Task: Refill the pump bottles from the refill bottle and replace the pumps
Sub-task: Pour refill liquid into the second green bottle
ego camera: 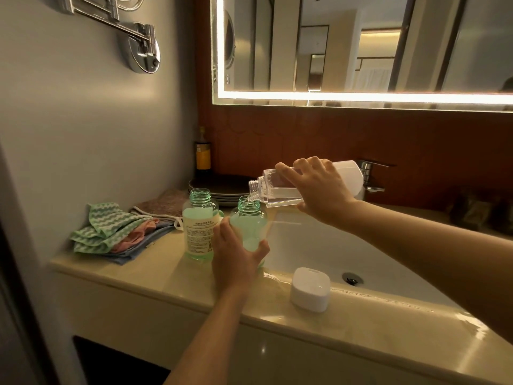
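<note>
Two green-tinted pump bottles stand open, without pumps, on the beige counter beside the sink. My left hand grips the right green bottle around its lower body. My right hand holds the clear refill bottle tipped almost level, its open neck just above the mouth of the right green bottle, with clear liquid running down into it. The left green bottle with a white label stands alone, holding pale green liquid. A white cap sits on the counter's front edge.
Folded cloths lie at the counter's left end. A stack of dark plates and a dark bottle stand at the back wall. The white sink basin with its drain lies to the right, and a chrome tap is behind the refill bottle.
</note>
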